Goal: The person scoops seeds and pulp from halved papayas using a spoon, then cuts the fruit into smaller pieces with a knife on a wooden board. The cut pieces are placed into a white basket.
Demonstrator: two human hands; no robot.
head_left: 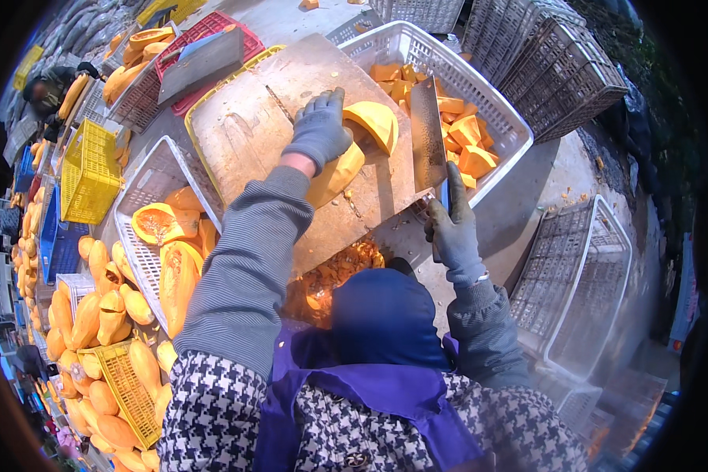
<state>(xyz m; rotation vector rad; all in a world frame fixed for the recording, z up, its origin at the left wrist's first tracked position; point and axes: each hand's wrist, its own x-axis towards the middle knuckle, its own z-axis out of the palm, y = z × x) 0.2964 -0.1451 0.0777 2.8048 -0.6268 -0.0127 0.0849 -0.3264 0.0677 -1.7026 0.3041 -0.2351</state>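
My left hand, in a grey glove, lies curled against a curved pumpkin piece on a worn wooden cutting board. A second pumpkin piece rests right beside its fingers. My gloved right hand grips a cleaver by its handle. The broad blade stands upright at the board's right edge, beside a white crate of pumpkin chunks. Part of the left palm and its contact with the piece are hidden.
Left of the board stands a white crate of pumpkin halves; many peeled pumpkins lie beyond it. Scraps lie below the board. Empty crates stand at right, stacked crates behind. Another person is at far left.
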